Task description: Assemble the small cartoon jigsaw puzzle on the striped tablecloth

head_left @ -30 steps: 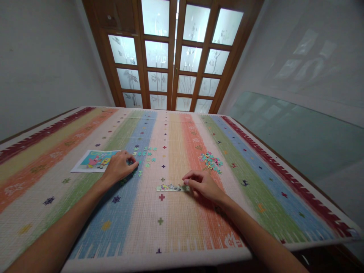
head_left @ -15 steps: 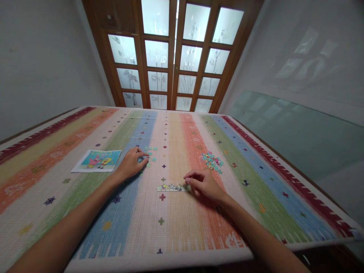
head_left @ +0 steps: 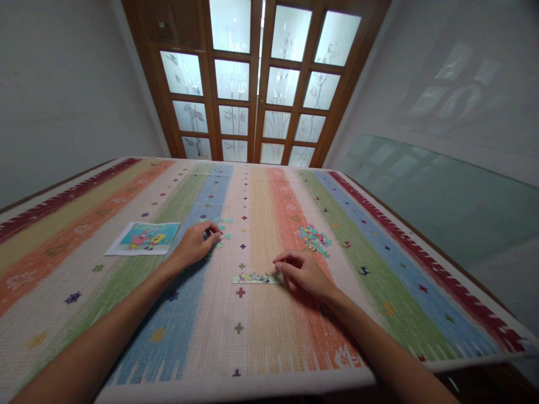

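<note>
Your left hand (head_left: 194, 245) curls over the loose pieces (head_left: 223, 227) left of centre on the desk (head_left: 252, 348), and I cannot tell if it grips one. Your right hand (head_left: 301, 272) pinches the right end of the joined strip (head_left: 256, 278) at centre. The strip lies flat, long axis left to right, so it seems a picked piece would have to match its edge.

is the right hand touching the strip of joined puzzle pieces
Touching. The head view shows the right hand with fingertips on the right end of the strip.

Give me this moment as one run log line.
left hand: on loose teal pieces | right hand: at right end of joined strip | reference picture: left of hands | piece pile: beyond right hand
</note>
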Demonstrator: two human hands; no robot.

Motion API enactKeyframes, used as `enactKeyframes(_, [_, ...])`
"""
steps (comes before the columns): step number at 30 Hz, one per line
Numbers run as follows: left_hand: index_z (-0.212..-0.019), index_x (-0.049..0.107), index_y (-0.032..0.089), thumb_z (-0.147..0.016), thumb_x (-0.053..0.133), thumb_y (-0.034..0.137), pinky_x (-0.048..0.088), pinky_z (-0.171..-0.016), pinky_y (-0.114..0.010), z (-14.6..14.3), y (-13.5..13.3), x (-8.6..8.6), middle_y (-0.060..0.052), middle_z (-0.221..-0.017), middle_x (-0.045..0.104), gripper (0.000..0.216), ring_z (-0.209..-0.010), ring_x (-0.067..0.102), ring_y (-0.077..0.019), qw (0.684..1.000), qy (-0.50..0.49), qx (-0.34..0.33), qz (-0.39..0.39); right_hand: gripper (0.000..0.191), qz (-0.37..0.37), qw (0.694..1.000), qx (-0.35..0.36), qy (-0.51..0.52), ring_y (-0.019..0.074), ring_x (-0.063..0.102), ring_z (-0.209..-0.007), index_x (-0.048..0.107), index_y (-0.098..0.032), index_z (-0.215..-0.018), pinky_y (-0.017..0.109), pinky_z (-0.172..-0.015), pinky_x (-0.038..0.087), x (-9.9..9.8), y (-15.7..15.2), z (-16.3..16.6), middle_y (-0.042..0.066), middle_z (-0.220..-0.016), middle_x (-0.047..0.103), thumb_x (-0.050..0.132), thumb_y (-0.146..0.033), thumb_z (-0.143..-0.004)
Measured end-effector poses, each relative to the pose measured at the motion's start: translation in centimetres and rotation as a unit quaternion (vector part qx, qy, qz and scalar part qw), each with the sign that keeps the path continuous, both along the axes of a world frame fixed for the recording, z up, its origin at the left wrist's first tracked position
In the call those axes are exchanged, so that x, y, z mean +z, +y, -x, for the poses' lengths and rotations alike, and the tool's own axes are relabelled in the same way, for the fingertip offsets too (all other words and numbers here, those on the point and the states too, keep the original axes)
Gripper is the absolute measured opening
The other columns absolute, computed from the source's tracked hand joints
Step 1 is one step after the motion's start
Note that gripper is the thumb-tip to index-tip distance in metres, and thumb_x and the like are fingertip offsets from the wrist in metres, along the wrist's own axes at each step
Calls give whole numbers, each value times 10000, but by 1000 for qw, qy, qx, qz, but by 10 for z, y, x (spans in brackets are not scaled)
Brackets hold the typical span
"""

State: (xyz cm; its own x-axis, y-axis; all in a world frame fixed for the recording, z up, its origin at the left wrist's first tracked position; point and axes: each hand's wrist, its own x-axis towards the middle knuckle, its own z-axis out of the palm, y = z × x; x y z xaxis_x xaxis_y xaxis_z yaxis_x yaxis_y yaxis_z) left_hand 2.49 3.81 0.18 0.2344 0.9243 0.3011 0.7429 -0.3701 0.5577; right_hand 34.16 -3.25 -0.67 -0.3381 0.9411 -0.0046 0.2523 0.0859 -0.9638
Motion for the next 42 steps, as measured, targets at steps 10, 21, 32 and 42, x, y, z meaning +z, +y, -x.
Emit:
enactKeyframes(10, [-886,749,191,-888,633,346,477,-693,-305,-55,-53,15,-45,-831,759,194,-725,631,-170,970,-139,-186,72,324,19,999,23,26,93,511,-443,678,-183,-974,238,-419,376,2,-4,4,8,-667,650,694,-481,-846])
enactKeyframes(21, [-890,771,189,-896,635,324,509,-661,-277,-76,-82,5,-46,-766,754,192,-697,655,-154,947,-193,-205,152,298,36,993,94,55,102,571,-595,706,-170,-929,245,-555,450,2,-12,12,40,-790,712,777,-434,-811])
enactKeyframes(32, [-982,729,209,-961,570,280,518,-771,-366,-69,-79,-1,-66,-861,704,175,-814,632,-197,972,-81,-218,11,274,39,999,36,-12,85,514,-465,719,-159,-889,229,-459,403,6,-1,-7,17,-666,670,749,-414,-794])
enactKeyframes(42, [-1010,716,195,-950,587,270,479,-794,-375,-62,-78,-15,-84,-936,642,161,-895,579,-227,969,18,-244,-36,135,15,989,69,-130,120,534,-562,752,-150,-773,244,-531,389,8,8,-27,24,-623,648,735,-283,-762])
